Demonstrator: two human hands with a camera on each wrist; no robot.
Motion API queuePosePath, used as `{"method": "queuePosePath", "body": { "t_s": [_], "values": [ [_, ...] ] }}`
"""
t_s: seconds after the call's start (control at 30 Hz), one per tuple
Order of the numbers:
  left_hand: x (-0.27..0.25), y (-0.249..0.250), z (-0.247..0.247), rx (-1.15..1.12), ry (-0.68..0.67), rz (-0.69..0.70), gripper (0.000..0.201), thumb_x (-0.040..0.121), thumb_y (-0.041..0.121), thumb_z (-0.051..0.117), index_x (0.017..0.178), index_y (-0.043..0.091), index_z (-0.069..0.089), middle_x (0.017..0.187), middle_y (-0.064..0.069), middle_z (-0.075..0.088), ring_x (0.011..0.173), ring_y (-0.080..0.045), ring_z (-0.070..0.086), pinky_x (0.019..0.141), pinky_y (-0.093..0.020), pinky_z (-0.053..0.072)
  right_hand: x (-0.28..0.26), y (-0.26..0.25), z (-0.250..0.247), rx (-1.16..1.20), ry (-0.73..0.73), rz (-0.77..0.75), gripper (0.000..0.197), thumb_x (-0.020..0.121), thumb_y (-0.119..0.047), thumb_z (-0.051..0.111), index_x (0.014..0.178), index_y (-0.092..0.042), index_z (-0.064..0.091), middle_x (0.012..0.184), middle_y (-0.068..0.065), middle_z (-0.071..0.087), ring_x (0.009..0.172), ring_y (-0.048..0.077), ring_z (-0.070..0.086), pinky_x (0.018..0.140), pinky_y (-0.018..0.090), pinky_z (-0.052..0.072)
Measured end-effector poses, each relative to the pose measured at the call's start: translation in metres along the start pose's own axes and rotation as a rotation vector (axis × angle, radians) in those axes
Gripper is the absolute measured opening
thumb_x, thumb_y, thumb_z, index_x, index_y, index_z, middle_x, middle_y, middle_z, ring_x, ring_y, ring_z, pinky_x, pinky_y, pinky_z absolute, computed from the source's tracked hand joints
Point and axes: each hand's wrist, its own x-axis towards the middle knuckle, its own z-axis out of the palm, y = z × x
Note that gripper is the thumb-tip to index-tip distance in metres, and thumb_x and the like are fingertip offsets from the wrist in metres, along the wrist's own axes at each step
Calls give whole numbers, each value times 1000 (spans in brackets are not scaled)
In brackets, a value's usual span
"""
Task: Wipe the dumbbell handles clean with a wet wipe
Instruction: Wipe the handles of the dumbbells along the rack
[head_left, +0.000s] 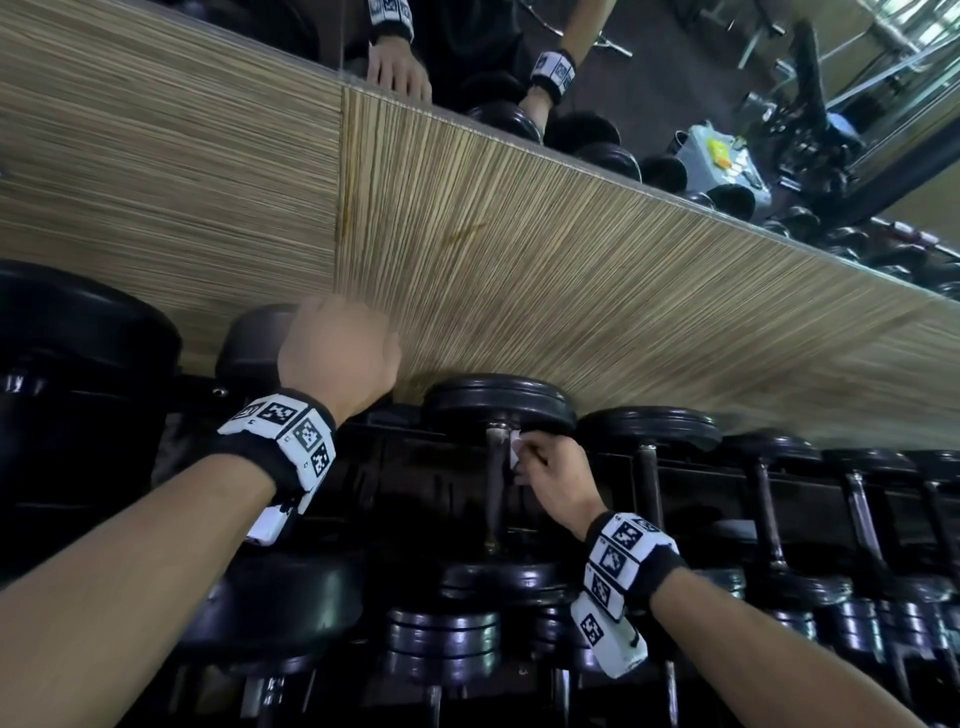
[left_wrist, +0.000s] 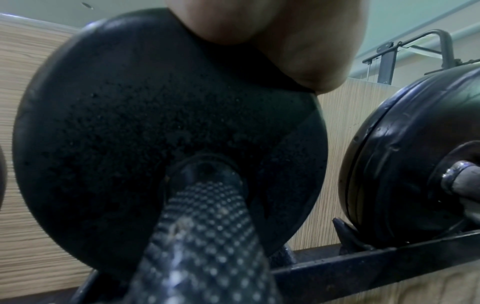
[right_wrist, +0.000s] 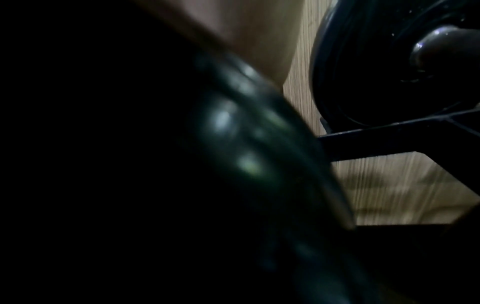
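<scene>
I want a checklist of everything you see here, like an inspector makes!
Surface: black dumbbell rack against a striped wood wall panel.
Job's things: white wet wipe at the far end of a dumbbell handle.
Clutter: nothing seen.
Hands: right hand pinches the wipe; left hand rests on a dumbbell head, its fingers hidden.
Cables: nothing seen.
Surroundings: more dumbbells to the right; mirror above reflecting gym machines.

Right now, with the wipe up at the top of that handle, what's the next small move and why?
Probably slide the right hand down the handle: it pinches the wet wipe beside the handle's upper end, under the plate, and the shaft below shows uncovered. The left hand rests on a neighbouring dumbbell.
</scene>
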Motion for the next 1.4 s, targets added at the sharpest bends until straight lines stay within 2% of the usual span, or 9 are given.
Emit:
{"method": "queuePosePath", "body": {
  "t_s": [0.17, 0.3, 0.47, 0.7, 0.83, 0.9, 1.1, 1.23, 1.4],
  "values": [
    [0, 1, 0, 16, 2, -5, 43, 95, 39, 45, 91, 8, 74, 85, -8, 72, 87, -31, 62, 85, -44, 42, -17, -3, 2, -25, 101, -114, 19, 100, -12, 56, 90, -8, 70, 72, 7, 71, 65, 18, 70, 67, 33, 61],
    [0, 2, -1, 26, -16, -11, 44, 96, 41, 43, 95, 10, 75, 90, -7, 73, 90, -29, 62, 87, -43, 42, -25, -9, 2, -145, 121, -229, 24, 103, -18, 55, 83, -8, 63, 56, -1, 55, 46, 7, 48, 50, 22, 41],
    [-1, 2, -3, 16, -3, -7, 40, 95, 38, 49, 91, 8, 74, 85, -9, 72, 87, -32, 62, 83, -43, 43, -30, -16, 3, -386, -61, -489, 33, 100, -18, 57, 129, -33, 61, 115, -9, 74, 103, 14, 72, 91, 33, 57],
    [-1, 1, 0, 7, 21, -4, 39, 94, 37, 51, 89, 7, 74, 83, -8, 72, 84, -31, 62, 83, -43, 42, -22, -1, -17, 54, 251, -32, 21, 94, -18, 60, 76, -24, 68, 66, -15, 70, 67, 12, 70, 69, 42, 60],
    [0, 1, 1, 2, 26, -2, 48, 92, 40, 39, 89, 8, 75, 81, -8, 71, 84, -31, 62, 84, -43, 43, -14, 5, -12, -22, 46, 83, 18, 96, -10, 58, 93, -1, 73, 67, -9, 65, 71, 17, 69, 72, 38, 61],
    [0, 1, 2, 4, 24, -2, 51, 92, 41, 36, 89, 8, 75, 82, -8, 72, 85, -31, 62, 84, -43, 43, -5, 7, -3, -2, -32, 57, 17, 98, -9, 58, 95, -1, 72, 68, -8, 64, 66, 12, 64, 71, 42, 61],
    [1, 1, 6, 11, 12, -9, 54, 93, 43, 32, 94, 11, 75, 88, -5, 73, 88, -29, 62, 87, -42, 41, -2, -1, -1, -36, 17, -68, 19, 90, 2, 57, 83, -10, 70, 60, -10, 62, 56, 0, 60, 59, 14, 46],
    [1, 1, 6, 19, 19, -11, 52, 93, 42, 34, 93, 9, 75, 86, -7, 72, 87, -30, 62, 86, -43, 42, -13, 0, 0, -17, 123, -119, 17, 92, -2, 58, 89, -12, 71, 64, 0, 67, 63, 15, 65, 63, 23, 52],
    [1, 1, 7, 16, 40, -2, 49, 93, 40, 37, 92, 10, 75, 86, -7, 73, 86, -30, 63, 85, -42, 42, -23, -5, 2, 32, 179, -167, 13, 97, -5, 60, 95, -9, 73, 56, -13, 60, 56, 2, 57, 56, 9, 40]
  ]
}}
